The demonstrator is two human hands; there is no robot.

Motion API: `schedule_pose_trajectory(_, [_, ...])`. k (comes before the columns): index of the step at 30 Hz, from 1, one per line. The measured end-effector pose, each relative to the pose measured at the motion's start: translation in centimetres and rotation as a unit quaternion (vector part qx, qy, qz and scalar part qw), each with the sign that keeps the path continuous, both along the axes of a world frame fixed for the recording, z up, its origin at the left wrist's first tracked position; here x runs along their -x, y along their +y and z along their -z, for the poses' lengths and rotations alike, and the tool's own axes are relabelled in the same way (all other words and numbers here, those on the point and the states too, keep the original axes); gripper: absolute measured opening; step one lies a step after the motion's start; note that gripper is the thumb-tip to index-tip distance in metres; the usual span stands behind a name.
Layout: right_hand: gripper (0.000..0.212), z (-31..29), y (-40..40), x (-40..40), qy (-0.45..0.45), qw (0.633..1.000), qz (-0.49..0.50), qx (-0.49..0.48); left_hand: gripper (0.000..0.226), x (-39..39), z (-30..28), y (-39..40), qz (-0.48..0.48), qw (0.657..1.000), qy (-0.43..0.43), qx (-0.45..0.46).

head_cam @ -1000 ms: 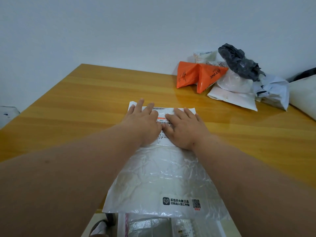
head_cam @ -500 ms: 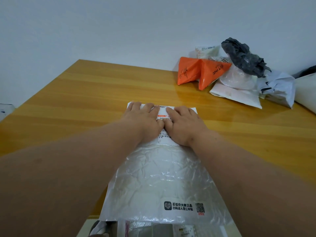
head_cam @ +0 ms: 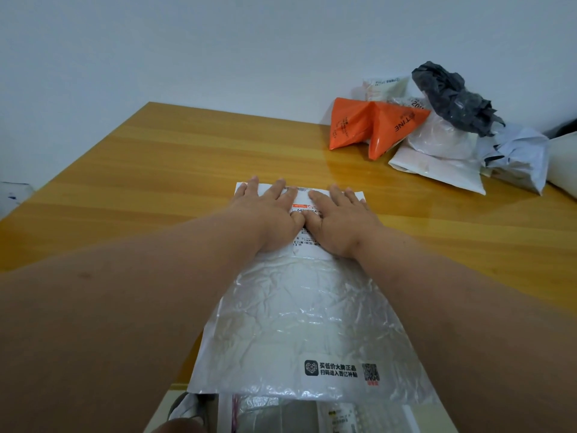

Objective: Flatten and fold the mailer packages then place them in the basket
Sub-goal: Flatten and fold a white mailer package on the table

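A crinkled white mailer (head_cam: pixel 299 323) lies flat on the wooden table (head_cam: pixel 156 170), its near end hanging over the table's front edge. A shipping label covers its far end. My left hand (head_cam: pixel 268 214) and my right hand (head_cam: pixel 340 223) press palm-down side by side on that label, fingers spread and pointing away from me, thumbs touching in the middle. Neither hand grips anything. No basket is in view.
A heap of mailers sits at the table's far right: an orange one (head_cam: pixel 371 126), a dark grey crumpled one (head_cam: pixel 452 101), and white ones (head_cam: pixel 443 151). More plastic packaging (head_cam: pixel 281 414) shows below the table's front edge. A white wall stands behind.
My hands have spread slightly apart sideways across the label while staying pressed flat. The view has shifted a little.
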State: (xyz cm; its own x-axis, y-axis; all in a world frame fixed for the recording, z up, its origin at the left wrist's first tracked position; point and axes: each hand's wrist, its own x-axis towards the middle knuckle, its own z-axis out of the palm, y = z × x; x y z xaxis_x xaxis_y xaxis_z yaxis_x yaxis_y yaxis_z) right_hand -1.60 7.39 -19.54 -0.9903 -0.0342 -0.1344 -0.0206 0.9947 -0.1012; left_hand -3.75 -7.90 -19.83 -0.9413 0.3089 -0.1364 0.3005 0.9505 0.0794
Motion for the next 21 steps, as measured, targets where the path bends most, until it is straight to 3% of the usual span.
schedule_pose_trajectory(8, [0.061,0.0,0.0,-0.7,0.030,0.999,-0.002,-0.020,0.062,0.1,0.4,-0.3,0.008,1.000,0.020,-0.011])
schedule_pose_trajectory(12, [0.055,-1.4,-0.6,-1.8,0.130,0.984,-0.052,-0.109,0.056,-1.3,-0.1,-0.9,0.034,0.988,0.150,-0.016])
schedule_pose_trajectory(14, [0.050,-2.3,-0.9,-2.5,0.142,0.984,-0.050,-0.096,0.052,-2.3,-0.6,-1.1,0.035,0.981,0.190,-0.015])
schedule_pose_trajectory(21, [0.050,-3.3,-0.9,-6.8,0.056,0.998,0.025,-0.008,0.051,-5.1,-2.1,-2.4,0.012,0.997,0.079,-0.021])
